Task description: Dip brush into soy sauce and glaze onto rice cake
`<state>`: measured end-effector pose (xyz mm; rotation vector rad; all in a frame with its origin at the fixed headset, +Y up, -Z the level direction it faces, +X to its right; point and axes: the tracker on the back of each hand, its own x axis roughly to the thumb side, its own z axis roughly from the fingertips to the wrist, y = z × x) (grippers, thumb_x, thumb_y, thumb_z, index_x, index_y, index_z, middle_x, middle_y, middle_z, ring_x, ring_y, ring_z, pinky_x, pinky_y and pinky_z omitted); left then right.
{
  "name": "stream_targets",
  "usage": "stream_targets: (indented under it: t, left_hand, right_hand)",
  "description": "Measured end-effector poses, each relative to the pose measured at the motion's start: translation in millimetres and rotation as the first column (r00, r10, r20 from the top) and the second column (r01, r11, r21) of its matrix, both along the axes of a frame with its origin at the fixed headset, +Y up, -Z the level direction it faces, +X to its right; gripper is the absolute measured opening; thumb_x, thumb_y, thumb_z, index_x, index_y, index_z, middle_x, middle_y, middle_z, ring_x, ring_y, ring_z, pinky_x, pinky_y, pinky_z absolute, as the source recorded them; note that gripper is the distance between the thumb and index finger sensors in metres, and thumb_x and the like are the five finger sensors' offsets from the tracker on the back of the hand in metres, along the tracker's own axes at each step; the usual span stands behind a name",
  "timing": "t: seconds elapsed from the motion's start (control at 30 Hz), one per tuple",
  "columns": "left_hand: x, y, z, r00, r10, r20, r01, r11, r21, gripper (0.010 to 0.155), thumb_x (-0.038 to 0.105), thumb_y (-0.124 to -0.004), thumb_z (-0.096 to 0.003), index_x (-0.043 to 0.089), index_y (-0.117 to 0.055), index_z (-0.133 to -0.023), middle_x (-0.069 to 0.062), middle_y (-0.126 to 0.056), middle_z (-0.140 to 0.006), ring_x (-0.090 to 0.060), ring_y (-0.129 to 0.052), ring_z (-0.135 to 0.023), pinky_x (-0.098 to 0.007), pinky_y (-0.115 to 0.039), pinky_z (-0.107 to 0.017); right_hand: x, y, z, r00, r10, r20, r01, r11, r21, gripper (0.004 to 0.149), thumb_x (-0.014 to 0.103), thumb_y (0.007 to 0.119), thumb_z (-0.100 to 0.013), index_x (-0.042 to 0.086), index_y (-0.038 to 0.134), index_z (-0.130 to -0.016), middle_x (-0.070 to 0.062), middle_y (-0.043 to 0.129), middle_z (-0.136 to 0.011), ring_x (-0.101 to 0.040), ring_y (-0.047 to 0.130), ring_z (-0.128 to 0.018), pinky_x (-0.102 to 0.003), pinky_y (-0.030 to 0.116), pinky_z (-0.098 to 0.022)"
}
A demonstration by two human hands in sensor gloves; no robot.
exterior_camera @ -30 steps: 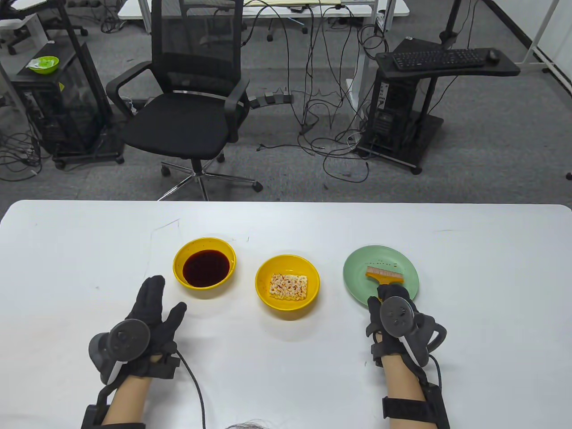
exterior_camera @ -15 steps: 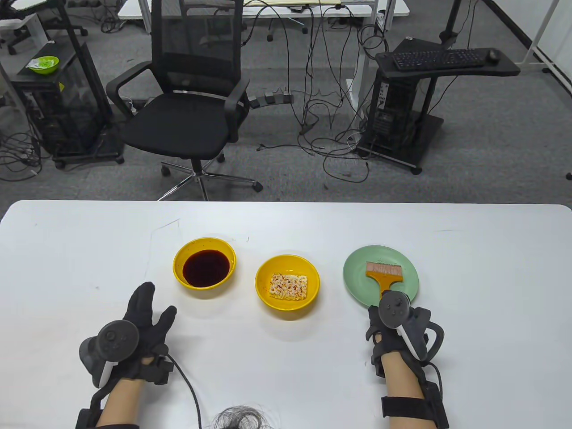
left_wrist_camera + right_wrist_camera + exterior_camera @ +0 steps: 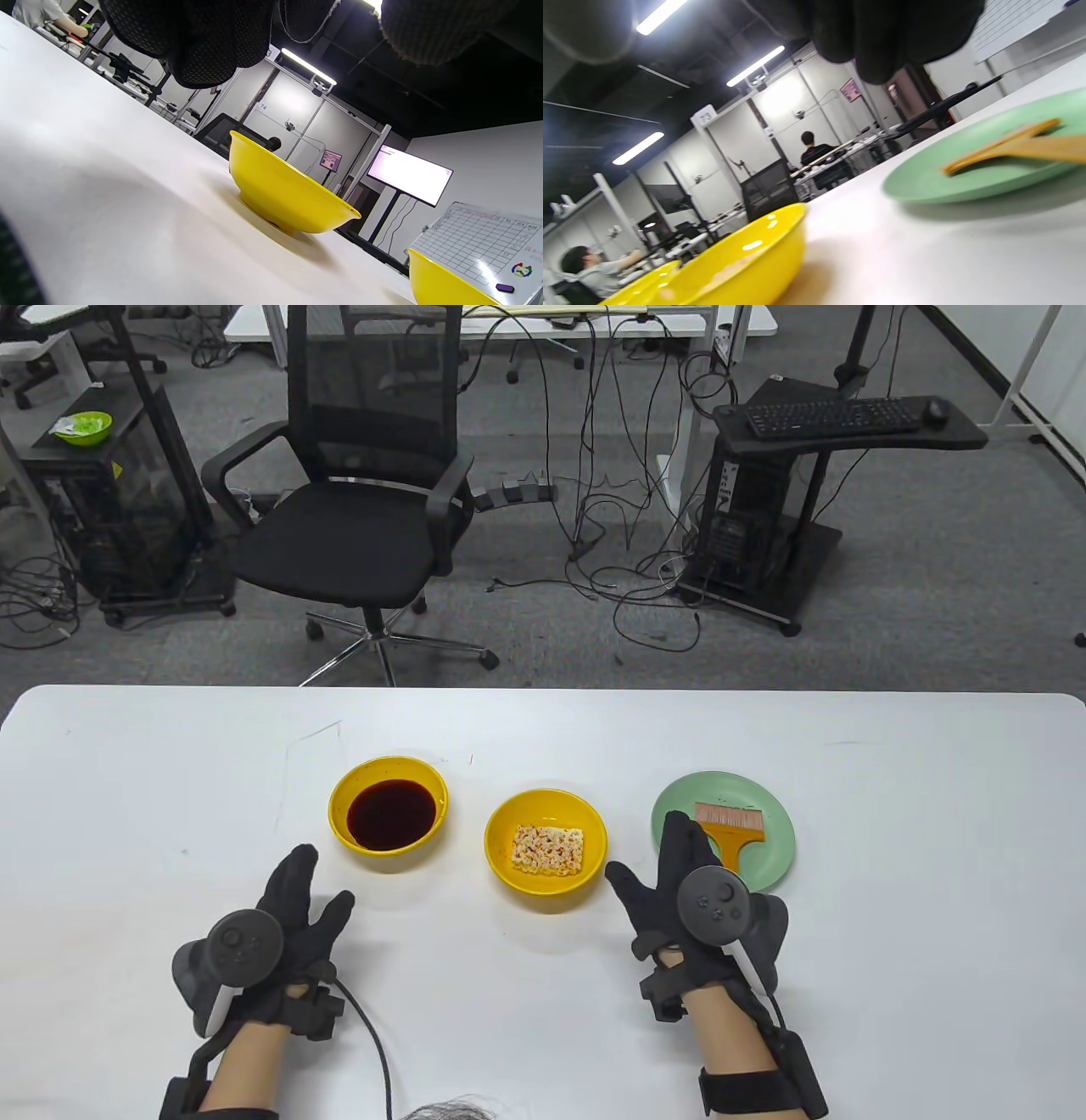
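A yellow bowl of dark soy sauce (image 3: 389, 806) sits left of a yellow bowl holding the rice cake (image 3: 548, 849). An orange-handled brush (image 3: 728, 827) lies on the green plate (image 3: 766, 857), bristles toward the far side. My left hand (image 3: 299, 902) rests open on the table just below the sauce bowl, which shows in the left wrist view (image 3: 285, 190). My right hand (image 3: 666, 878) lies open and empty between the rice cake bowl and the plate, touching neither. The right wrist view shows the brush handle (image 3: 1009, 146) on the plate (image 3: 946, 182).
The white table (image 3: 543, 729) extends well beyond the three dishes. Past its far edge stand an office chair (image 3: 356, 500) and a keyboard stand (image 3: 814, 424) on the floor.
My right hand has let go of the brush handle and moved left off the plate, fingers spread. The brush now lies free on the plate. My left hand shifted slightly.
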<state>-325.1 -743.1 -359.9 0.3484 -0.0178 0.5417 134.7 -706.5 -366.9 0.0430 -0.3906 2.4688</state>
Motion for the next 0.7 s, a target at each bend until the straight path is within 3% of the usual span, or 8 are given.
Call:
stream_targets:
  t: [0.3, 0.7]
  left_hand:
    - [1.2, 1.3, 1.2, 1.000, -0.003, 0.015, 0.003, 1.000, -0.008, 0.080, 0.064, -0.075, -0.0430, 0.023, -0.051, -0.108, -0.014, -0.070, -0.109, -0.040, -0.090, -0.090, -0.052, -0.072, -0.067]
    - [11.7, 2.7, 3.0, 0.997, -0.036, 0.061, 0.036, 0.999, -0.005, 0.084, 0.065, -0.074, -0.0426, 0.020, -0.048, -0.109, -0.014, -0.073, -0.108, -0.040, -0.090, -0.090, -0.052, -0.072, -0.067]
  right_hand:
    - [-23.5, -9.6, 1.7, 0.994, -0.051, -0.094, 0.047, 0.998, -0.041, 0.096, 0.074, 0.068, -0.045, 0.009, 0.043, -0.110, -0.024, 0.054, -0.113, -0.053, 0.066, -0.095, -0.063, 0.062, -0.065]
    - [-32.6, -19.3, 1.9, 0.991, -0.023, -0.131, 0.012, 0.996, -0.084, 0.094, 0.072, 0.070, -0.046, 0.008, 0.044, -0.110, -0.025, 0.054, -0.113, -0.054, 0.065, -0.095, -0.063, 0.061, -0.065]
